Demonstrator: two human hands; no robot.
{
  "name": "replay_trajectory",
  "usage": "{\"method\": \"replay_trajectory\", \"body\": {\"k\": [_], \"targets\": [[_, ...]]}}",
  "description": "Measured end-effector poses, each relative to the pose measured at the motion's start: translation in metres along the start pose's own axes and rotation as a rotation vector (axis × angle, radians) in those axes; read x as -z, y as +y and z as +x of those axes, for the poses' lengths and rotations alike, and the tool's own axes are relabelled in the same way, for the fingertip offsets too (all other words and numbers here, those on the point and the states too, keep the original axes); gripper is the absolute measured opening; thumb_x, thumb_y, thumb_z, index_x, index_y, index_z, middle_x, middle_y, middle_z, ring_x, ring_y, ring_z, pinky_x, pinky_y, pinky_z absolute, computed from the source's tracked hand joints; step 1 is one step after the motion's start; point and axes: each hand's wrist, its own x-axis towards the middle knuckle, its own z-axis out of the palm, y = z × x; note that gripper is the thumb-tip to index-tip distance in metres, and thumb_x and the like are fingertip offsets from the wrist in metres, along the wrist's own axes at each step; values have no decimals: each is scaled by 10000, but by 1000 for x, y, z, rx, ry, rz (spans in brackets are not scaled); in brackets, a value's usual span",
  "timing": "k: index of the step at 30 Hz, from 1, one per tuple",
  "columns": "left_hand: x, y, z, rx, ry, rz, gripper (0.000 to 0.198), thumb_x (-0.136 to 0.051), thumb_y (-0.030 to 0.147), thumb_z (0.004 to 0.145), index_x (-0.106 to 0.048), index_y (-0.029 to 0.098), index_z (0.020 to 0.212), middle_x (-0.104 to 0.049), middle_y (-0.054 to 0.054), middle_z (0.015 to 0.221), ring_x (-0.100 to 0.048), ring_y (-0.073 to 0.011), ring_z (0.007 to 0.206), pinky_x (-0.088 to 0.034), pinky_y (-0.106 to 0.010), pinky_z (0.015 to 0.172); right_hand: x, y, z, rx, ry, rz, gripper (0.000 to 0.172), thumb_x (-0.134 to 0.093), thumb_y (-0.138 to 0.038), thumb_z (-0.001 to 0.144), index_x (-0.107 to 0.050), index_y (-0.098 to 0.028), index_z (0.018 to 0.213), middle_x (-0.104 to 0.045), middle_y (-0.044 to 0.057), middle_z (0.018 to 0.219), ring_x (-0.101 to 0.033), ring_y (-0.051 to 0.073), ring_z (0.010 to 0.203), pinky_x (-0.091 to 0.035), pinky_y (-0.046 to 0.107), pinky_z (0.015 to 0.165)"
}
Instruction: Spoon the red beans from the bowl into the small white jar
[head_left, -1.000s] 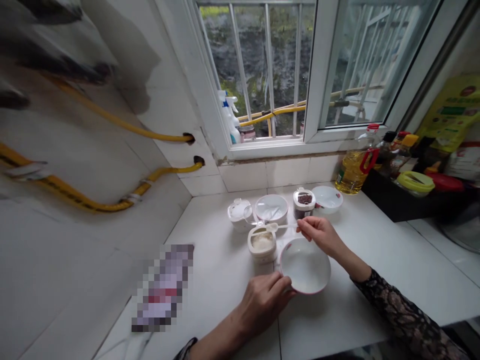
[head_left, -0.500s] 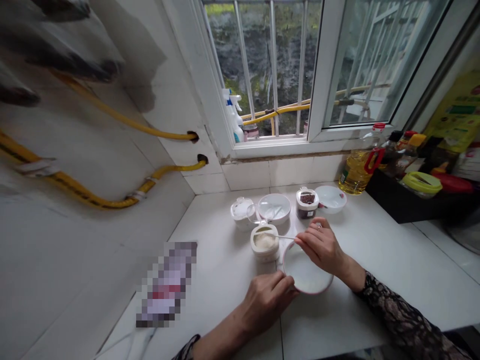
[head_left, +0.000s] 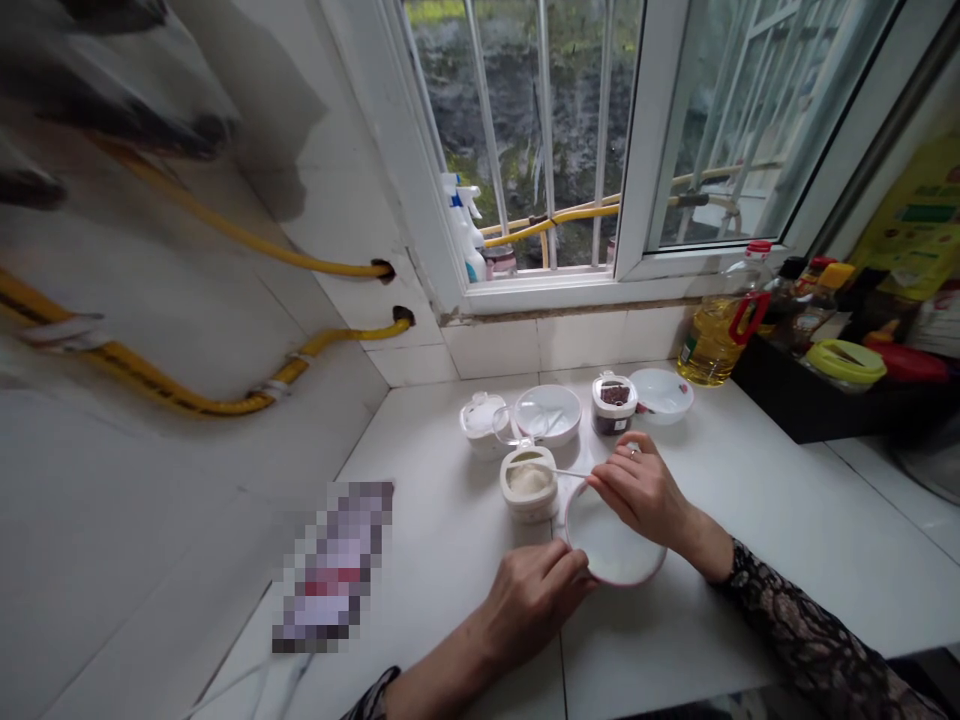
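My right hand pinches the handle of a thin white spoon. The spoon's far end reaches into an open seasoning jar of pale granules, so its bowl is hidden. My left hand is closed on the near left rim of a white bowl with a pinkish edge. This bowl stands on the counter right of the jar, below my right hand. Behind the jar are an open jar of white granules, a white bowl with something clear in it, and a jar of dark contents.
A white bowl with a red pattern stands by the wall, left of an oil bottle. A black rack of bottles lines the right side. A blurred-out packet lies left. Yellow hoses run along the left wall.
Hardly anything differs. The view has shifted very slightly; both hands, the spoon and the bowl keep their places.
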Motion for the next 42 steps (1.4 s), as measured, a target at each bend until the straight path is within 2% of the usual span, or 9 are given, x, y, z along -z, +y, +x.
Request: {"method": "replay_trajectory", "body": {"k": [4,6,8,10,12,17,23,35,42], "targets": [[2,1,2,-8,1,7,222,-428,268,1011,-557,172,857,-571,9,636,-534,-109,495,-388,-207,472,10,4,1,-206,51,184,276,-437,-186,966,-507,-199,700,-544,-24,582,-436,120,535,-407,337,784],[3,1,3,-13,2,1,219,-422,262,1014,-552,170,862,-572,8,639,-531,-110,496,-387,-209,477,18,11,0,-335,-14,268,333,-417,-219,970,-451,-209,638,-499,-27,556,-415,124,532,-411,317,730],[3,1,4,-14,2,-3,213,-420,258,1015,-549,169,870,-566,9,636,-529,-109,498,-386,-206,486,25,19,-2,-403,-162,328,374,-418,-247,964,-391,-214,593,-437,-40,523,-377,119,519,-402,297,690],[4,0,4,-14,-2,-5,202,-426,258,1013,-546,170,876,-561,11,633,-525,-108,498,-382,-204,490,29,26,-5,-388,-326,338,392,-422,-247,952,-341,-212,570,-362,-61,497,-319,106,497,-391,297,704],[5,0,3,-15,-10,-14,187,-433,261,1012,-545,170,892,-570,7,642,-530,-108,503,-382,-204,494,29,29,-8,-346,-435,296,385,-424,-224,937,-327,-206,565,-335,-74,496,-269,92,484,-380,315,751],[4,-1,0,-1,-35,-58,136,-460,242,1002,-543,166,925,-596,0,674,-555,-111,524,-410,-203,506,25,19,-9,-266,-489,218,346,-437,-183,909,-380,-199,568,-392,-65,509,-280,93,494,-358,342,812],[4,-2,-2,4,-58,-73,99,-490,226,989,-548,159,946,-611,-9,694,-574,-111,541,-431,-203,514,34,10,-4,-186,-593,341,365,-413,-206,940,-399,-203,575,-401,-69,514,-251,96,500,-363,337,850],[5,-1,-1,9,-59,-84,107,-489,225,985,-552,156,931,-612,-10,696,-574,-107,542,-439,-196,511,39,21,-6,-239,-579,554,396,-435,-218,954,-403,-206,560,-367,-88,515,-252,83,474,-422,320,810],[5,-1,0,5,-36,-80,103,-487,221,982,-552,161,927,-608,-2,686,-574,-96,542,-438,-185,517,40,31,-8,-349,-563,583,448,-409,-334,986,-476,-199,564,-421,-43,497,-424,118,575,-417,273,668]]}}
